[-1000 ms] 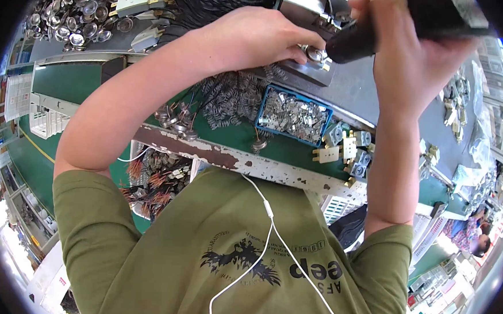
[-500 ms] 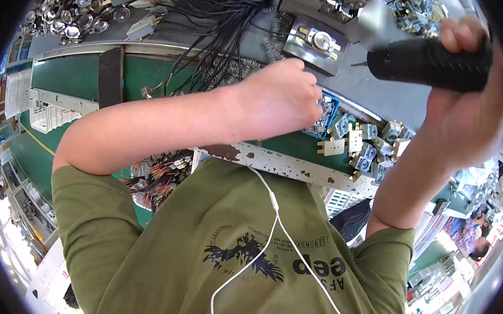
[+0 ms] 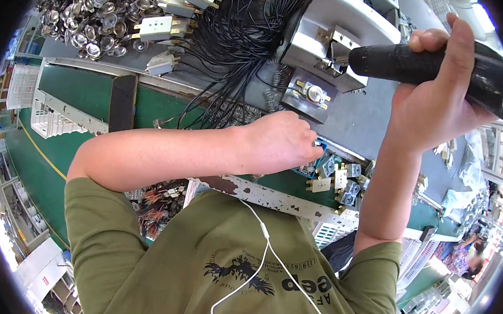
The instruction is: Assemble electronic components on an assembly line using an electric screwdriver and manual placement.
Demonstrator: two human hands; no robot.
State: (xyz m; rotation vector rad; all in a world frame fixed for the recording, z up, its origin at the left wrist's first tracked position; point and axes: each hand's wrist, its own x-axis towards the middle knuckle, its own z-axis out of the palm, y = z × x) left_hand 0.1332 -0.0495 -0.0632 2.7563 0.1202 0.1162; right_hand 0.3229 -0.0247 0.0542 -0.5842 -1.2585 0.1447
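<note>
Screwdriver (image 3: 435,67), the black powered one, sits wrapped in my right hand (image 3: 439,105), fingers curled tight round its barrel, tip level at the white fixture (image 3: 340,30). Below that fixture my left hand (image 3: 281,144) is closed over the blue tray (image 3: 320,164) of small parts; I can't tell what it pinches. Risk I see: a fumbled part, or the tip skating off the fixture into the black wires (image 3: 235,46) just left of it.

Bare grey bench top (image 3: 351,120) gives passing room between the hands, but tangled black wires (image 3: 235,46) and the white metal fixture (image 3: 340,30) crowd it behind
</note>
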